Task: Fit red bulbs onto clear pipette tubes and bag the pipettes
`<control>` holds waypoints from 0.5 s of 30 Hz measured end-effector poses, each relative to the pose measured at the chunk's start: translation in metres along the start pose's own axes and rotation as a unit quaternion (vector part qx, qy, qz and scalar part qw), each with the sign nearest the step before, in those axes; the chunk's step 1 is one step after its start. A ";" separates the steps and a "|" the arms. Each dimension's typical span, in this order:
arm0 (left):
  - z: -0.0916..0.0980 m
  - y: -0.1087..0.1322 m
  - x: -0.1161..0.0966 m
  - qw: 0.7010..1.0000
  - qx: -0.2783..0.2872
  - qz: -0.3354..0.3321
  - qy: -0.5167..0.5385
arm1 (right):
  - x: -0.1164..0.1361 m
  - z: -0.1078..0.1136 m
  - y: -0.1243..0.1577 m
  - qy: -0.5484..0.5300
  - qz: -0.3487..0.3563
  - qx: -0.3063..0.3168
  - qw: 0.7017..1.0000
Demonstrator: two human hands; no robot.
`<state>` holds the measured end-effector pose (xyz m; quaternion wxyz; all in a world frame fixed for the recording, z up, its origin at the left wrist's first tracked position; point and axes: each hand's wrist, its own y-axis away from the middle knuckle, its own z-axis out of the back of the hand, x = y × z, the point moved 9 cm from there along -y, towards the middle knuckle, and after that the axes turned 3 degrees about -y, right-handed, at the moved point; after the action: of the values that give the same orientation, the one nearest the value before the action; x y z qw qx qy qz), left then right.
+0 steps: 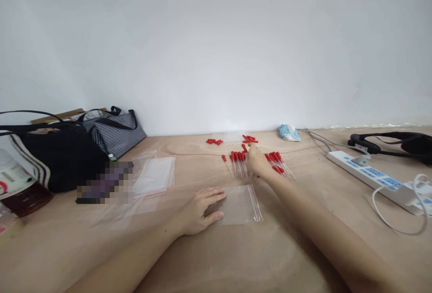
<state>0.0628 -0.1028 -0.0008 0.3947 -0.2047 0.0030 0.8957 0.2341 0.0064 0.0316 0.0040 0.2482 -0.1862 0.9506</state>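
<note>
My left hand (202, 209) lies with fingers stretched and thumb apart on the left edge of a clear zip bag (236, 205), whose red-lined seal faces right. Farther off, my right hand (258, 162) is closed among glass droppers with red rubber bulbs. One dropper's red bulb (244, 148) shows at its fingertips; the rest of that dropper is hidden by the hand. Several droppers (238, 158) lie side by side left of this hand, with a single dropper (224, 159) apart from them. Another group of droppers (278, 160) lies to its right.
Loose red bulbs (214, 141) and more red bulbs (249, 139) lie near the wall. Clear bags (155, 176) are piled at left, beside a black bag (67, 153) and a striped bag (116, 133). A power strip (374, 178), black headset (388, 142) and blue mask (289, 132) occupy the right.
</note>
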 end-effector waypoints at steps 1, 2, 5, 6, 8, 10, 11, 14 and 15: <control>0.000 0.000 -0.001 1.000 0.002 0.002 -0.001 | 0.000 0.007 0.004 -0.055 0.030 -0.007 0.998; 0.001 0.000 -0.001 1.000 0.004 0.003 -0.002 | -0.002 0.014 0.010 -0.113 0.062 -0.013 0.992; 0.000 0.002 -0.002 1.000 0.022 0.001 -0.007 | -0.025 0.031 0.034 -0.243 0.076 -0.043 0.966; -0.001 0.002 -0.002 1.000 0.030 -0.001 -0.007 | -0.036 0.033 0.043 -0.285 0.061 -0.049 0.955; -0.003 0.003 -0.001 0.999 0.043 -0.004 -0.002 | -0.053 0.031 0.062 -0.365 0.024 -0.052 0.929; -0.004 0.003 0.000 0.999 0.046 -0.008 0.007 | -0.062 0.028 0.077 -0.422 -0.004 -0.061 0.904; -0.004 0.003 0.000 0.999 0.047 -0.011 0.009 | -0.063 0.026 0.083 -0.443 -0.016 -0.064 0.894; -0.005 0.004 -0.001 0.998 0.051 -0.025 0.004 | -0.058 0.016 0.094 -0.489 -0.040 -0.059 0.869; -0.006 0.004 -0.002 0.998 0.054 -0.026 0.001 | -0.056 0.013 0.096 -0.505 -0.044 -0.050 0.861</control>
<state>0.0631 -0.1078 -0.0060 0.4283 -0.1846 0.0461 0.8834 0.2792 -0.0825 -0.0181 -0.0360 0.7013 -0.1989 0.6836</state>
